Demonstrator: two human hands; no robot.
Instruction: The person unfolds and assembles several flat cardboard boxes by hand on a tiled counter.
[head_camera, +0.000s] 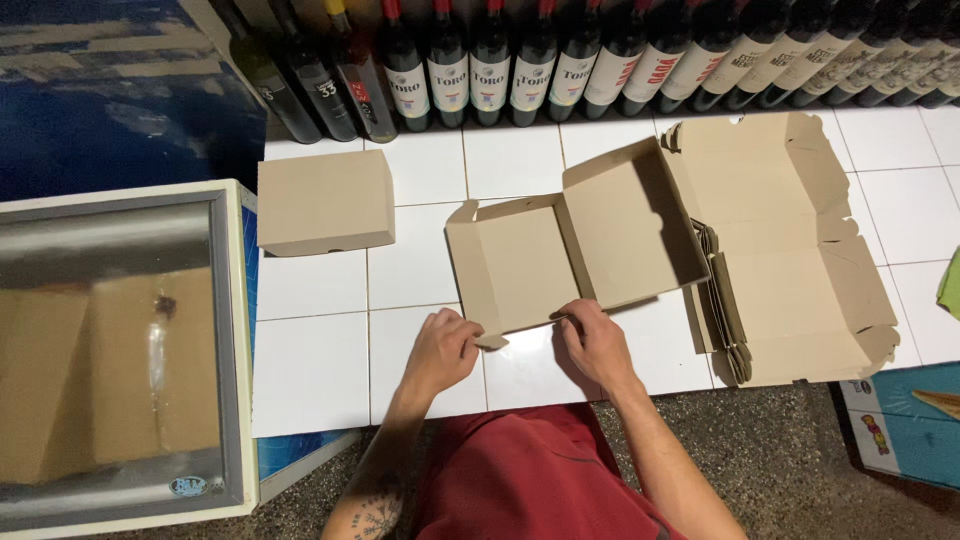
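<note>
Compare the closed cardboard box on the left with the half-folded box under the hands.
The closed box is fully assembled, lid shut; the half-folded box lies open, its lid raised and flaps loose. The closed box sits untouched on the white tiles; the half-folded box is held at its near edge by the left hand and right hand. The closed box looks more compact than the spread-open one. Both are plain brown cardboard.

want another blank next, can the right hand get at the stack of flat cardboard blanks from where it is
Probably yes: the right hand rests on the half-folded box, and the stack of flat blanks lies just beside it on bare tile, nothing between.
</note>
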